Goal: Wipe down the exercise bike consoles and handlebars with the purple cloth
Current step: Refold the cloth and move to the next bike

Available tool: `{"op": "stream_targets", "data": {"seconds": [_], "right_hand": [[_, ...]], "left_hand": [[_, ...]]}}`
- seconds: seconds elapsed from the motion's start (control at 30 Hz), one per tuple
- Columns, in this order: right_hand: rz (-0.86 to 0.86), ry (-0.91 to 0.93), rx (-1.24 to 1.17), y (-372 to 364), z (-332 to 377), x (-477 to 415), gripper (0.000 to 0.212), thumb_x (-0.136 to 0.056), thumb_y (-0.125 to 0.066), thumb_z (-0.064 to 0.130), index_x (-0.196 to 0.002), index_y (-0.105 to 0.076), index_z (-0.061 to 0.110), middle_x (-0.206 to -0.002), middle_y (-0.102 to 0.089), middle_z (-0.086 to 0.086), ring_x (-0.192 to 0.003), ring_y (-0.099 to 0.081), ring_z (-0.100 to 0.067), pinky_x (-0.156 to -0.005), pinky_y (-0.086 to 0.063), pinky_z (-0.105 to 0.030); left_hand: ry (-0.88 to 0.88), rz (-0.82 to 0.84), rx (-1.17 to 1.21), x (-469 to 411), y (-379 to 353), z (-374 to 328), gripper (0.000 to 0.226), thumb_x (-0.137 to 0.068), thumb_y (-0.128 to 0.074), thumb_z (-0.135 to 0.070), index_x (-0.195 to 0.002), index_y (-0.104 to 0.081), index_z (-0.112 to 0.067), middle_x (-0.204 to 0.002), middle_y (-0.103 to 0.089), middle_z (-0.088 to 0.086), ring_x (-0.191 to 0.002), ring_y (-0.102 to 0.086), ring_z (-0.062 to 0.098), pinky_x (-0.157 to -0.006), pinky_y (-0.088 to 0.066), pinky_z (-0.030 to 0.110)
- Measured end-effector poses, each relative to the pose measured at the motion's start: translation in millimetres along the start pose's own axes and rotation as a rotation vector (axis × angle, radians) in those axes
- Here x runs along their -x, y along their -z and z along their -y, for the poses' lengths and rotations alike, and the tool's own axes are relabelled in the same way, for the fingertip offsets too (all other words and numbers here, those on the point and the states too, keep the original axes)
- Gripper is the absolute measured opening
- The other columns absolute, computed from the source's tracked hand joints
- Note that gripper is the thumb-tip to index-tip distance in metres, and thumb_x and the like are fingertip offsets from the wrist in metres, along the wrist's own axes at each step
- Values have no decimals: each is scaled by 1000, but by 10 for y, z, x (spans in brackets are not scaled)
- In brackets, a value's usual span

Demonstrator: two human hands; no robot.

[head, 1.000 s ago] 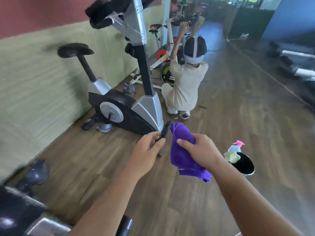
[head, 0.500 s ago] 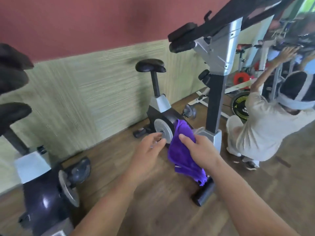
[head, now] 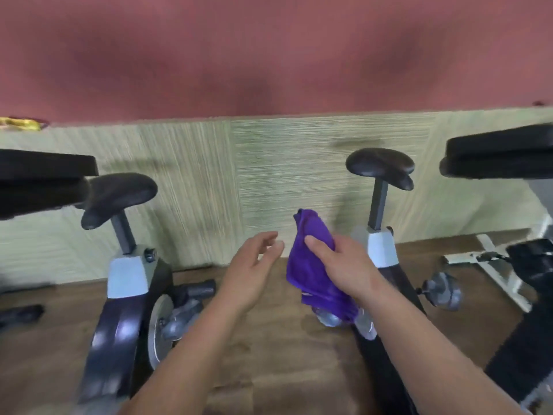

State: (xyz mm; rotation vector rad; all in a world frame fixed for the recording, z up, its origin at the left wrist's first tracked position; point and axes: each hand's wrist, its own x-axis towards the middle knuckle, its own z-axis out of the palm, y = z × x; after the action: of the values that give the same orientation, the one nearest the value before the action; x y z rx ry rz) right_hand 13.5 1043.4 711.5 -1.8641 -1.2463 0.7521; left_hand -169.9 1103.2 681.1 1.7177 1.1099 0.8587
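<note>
My right hand [head: 344, 266] grips the bunched purple cloth [head: 311, 265] in mid-air at the centre of the view. Just left of it my left hand [head: 254, 272] is open with fingers spread, not touching the cloth. Two exercise bikes face me. The left bike [head: 125, 295] has a black saddle [head: 116, 196], and its black handlebar pad [head: 45, 178] juts in from the left edge. The right bike [head: 380, 253] stands behind my right hand with its saddle [head: 380, 166], and a black handlebar pad [head: 502, 154] reaches in from the right edge. No console is in view.
A green-panelled and red wall [head: 269, 163] runs close behind the bikes. Wooden floor [head: 275, 354] lies between the two bikes. A white metal frame [head: 493, 265] and dark equipment sit at the right. Pedals stick out beside both bikes.
My view has swung left, away from the crouching person, and now faces the wall squarely between two bikes. Both hands stayed in front of me, the right still holding the cloth.
</note>
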Motion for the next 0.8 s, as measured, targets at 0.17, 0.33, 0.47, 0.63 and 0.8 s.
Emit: {"op": "stream_targets", "data": {"seconds": [0.17, 0.33, 0.47, 0.63, 0.8], "right_hand": [[128, 108, 2, -349, 312, -932, 44, -99, -59, 52, -86, -71, 12, -82, -77, -6, -81, -74, -27, -81, -59, -46], [267, 226, 10, -936, 725, -1790, 45, -100, -59, 49, -80, -69, 11, -74, -73, -1, -78, -71, -28, -74, -52, -39], [375, 274, -19, -1464, 1091, -2359, 44, -99, -60, 51, -77, -68, 14, -71, -71, 2, -72, -69, -23, -71, -51, -38], [524, 363, -54, -1938, 1589, -2859, 43, -99, -61, 50, -77, -66, 14, -72, -71, -3, -72, -69, -26, -71, -52, -39], [689, 451, -110, -2438, 2064, -3298, 60, -84, -59, 68, -87, -68, 9, -85, -75, -18, -80, -74, -38, -81, -60, -56]], "left_hand": [[60, -202, 11, -518, 369, 88, 37, -101, -53, -46, -135, -59, -33, -130, -60, -21, -112, -48, -24, -88, -35, 1], [102, -382, 50, -1074, 896, 323, 33, -101, -53, -45, -132, -61, -36, -127, -61, -22, -116, -50, -16, -93, -37, 14], [147, -491, 30, -1431, 1387, 457, 31, -102, -54, -43, -131, -61, -34, -125, -61, -23, -115, -49, -19, -92, -38, 8], [197, -708, 34, -1639, 1928, 527, 34, -101, -54, -47, -131, -62, -33, -123, -65, -22, -114, -55, -13, -106, -43, 26], [222, -939, 34, -1902, 2276, 566, 37, -101, -54, -46, -133, -61, -30, -128, -62, -22, -120, -53, -11, -107, -41, 24]]}}
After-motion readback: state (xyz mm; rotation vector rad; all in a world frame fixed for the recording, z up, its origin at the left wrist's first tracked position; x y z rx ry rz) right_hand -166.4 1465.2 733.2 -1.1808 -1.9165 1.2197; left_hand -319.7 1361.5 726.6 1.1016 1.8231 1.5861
